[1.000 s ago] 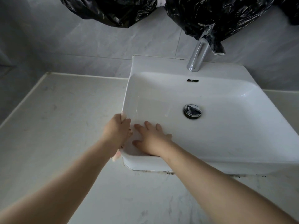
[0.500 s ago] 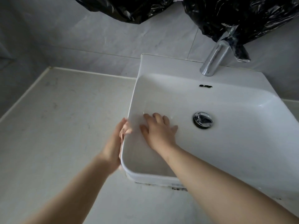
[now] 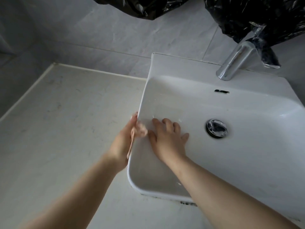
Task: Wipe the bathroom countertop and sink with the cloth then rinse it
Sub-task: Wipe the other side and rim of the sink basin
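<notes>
**Head view.** A white rectangular sink (image 3: 165,66) fills the right half of the frame. It stands on a pale tabletop (image 3: 66,121), whose bare surface runs from the sink's left rim to a raised edge strip at far left and to the tiled wall (image 3: 99,33) at the top. Faint dark scuffs mark the tabletop.

The left hand (image 3: 123,146), at centre frame, sits on the outer side of the sink's left rim, fingers curled over the rim and clamped on the cloth (image 3: 131,140). The cloth is pale pink. It shows as a thin strip between palm and rim and as a blurred pink patch on top of the rim, where cloth and fingertips cannot be told apart.

The right hand (image 3: 166,139) lies just beside it inside the basin, palm down, with fingers spread apart and flat on the left inner slope, holding nothing. To its right the basin floor lies open as far as the chrome drain (image 3: 217,128).

An overflow slot (image 3: 221,91) marks the back wall of the basin, below a chrome faucet (image 3: 236,60) at upper right. Black plastic sheeting (image 3: 247,17) hangs across the top edge of the frame and drapes over the faucet's top. Small white flecks dot the basin, and dark grime lines the sink's base at its near corner.
</notes>
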`<state>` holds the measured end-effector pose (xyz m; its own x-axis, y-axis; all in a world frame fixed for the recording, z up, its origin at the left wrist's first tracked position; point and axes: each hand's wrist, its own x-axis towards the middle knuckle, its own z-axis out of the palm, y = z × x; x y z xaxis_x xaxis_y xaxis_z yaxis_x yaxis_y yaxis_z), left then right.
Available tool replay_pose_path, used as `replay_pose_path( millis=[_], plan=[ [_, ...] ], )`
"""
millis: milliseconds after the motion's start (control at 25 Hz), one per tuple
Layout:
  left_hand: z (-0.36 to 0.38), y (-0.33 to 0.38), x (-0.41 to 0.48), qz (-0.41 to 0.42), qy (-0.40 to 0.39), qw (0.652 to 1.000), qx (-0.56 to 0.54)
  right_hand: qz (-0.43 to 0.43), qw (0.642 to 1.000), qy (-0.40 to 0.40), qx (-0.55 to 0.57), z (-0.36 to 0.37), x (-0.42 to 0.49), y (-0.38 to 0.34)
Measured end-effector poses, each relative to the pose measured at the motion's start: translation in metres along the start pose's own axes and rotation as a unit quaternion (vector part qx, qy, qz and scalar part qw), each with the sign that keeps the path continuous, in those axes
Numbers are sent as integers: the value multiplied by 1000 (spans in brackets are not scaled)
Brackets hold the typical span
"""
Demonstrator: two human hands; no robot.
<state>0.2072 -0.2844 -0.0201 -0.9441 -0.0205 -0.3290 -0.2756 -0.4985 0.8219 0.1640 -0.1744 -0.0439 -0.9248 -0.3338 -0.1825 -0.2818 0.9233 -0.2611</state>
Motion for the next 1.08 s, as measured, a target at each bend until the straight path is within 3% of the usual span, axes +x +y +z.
replay_pose_path(
  millis=[160, 280, 400, 560, 640, 720, 960, 1080],
  plan=[
    [-6, 16, 30, 69, 46, 986, 146, 4, 1000, -7, 6, -1, -4, 0],
    [-15, 0, 24, 30, 43, 989, 139, 16, 999, -18, 33, -6, 11, 0],
    [-19, -15, 4, -4, -15, 1000, 14, 36, 995, -26, 84, -11, 40, -6],
    [-11, -5, 19, 32, 56, 996, 56, 58, 997, -11, 55, 2, 40, -12],
    [-4, 12, 37, 50, 5, 997, 59, 61, 997, -2, 47, 4, 40, -11],
    [-12, 11, 52, 98, 15, 993, 68, 65, 997, 0, 41, 4, 40, -12],
    [-37, -31, 32, 48, -22, 998, -22, 71, 997, -1, 36, 5, 41, -10],
    [-39, -19, 63, 67, -10, 996, 55, 75, 997, 12, 28, 6, 39, -12]
  ],
)
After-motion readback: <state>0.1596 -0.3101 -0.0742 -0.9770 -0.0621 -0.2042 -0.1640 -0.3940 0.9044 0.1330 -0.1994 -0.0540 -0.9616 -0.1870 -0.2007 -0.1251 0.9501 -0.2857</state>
